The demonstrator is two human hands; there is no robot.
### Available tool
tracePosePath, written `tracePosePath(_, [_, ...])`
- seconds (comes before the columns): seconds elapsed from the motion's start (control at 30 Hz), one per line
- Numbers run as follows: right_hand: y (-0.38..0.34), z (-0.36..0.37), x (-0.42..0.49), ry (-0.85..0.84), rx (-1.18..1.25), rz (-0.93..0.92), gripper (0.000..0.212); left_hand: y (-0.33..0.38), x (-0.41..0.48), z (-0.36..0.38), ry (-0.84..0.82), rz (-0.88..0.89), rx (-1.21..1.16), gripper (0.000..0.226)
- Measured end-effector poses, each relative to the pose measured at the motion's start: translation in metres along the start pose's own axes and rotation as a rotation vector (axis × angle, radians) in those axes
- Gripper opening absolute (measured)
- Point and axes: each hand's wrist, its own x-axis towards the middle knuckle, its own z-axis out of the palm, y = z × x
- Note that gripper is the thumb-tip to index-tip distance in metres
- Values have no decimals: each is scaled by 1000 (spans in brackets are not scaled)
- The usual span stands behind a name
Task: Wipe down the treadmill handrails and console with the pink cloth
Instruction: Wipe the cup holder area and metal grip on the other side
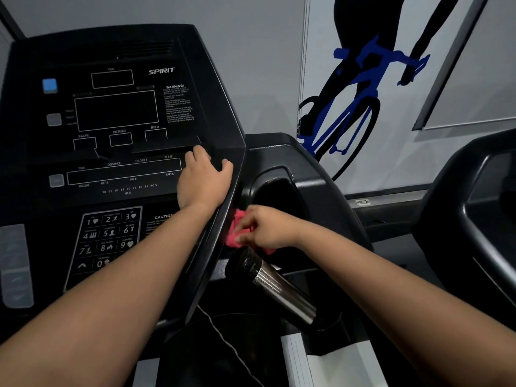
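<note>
The black treadmill console (pixel 117 113) fills the left of the view, its screens dark, with a blue button (pixel 49 85) near the upper left and a number keypad (pixel 109 238) lower down. The left hand (pixel 203 180) rests on the console's right side, palm down and fingers loose, gripping nothing; the fingertips lie at the ledge under the display and the thumb reaches onto the console's right edge. Just below and to the right, the right hand (pixel 268 227) holds the pink cloth (pixel 237 231) bunched up, fingers curled around it and pinching it. The cloth is pressed against the outer side of the console, at the lower end of the open side pocket (pixel 279 196), and a bit of pink shows under the hand as well. Right beneath that hand, the shiny metal handrail (pixel 276 286) slants down to the right; the cloth sits just above its upper end, and whether the two touch cannot be told. A thin cord (pixel 223 339) trails down below the console. On the wall behind hangs a cyclist picture (pixel 357 93) in black and blue, and part of a second machine (pixel 474 205) shows at the right edge.
</note>
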Motion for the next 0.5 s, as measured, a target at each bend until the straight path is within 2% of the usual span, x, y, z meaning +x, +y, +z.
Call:
tracePosePath(0.13, [16,2,19,191,91,64,15,0,0,0,13,3,-6,34])
tracePosePath(0.2, [20,6,21,235,61,76,17,0,0,-1,18,4,-7,34])
tracePosePath(0.4, [12,14,-2,112,-114,-98,25,-1,1,1,31,12,-3,34])
tracePosePath(0.5, [14,10,0,49,-45,-156,22,-1,2,2,32,16,0,36])
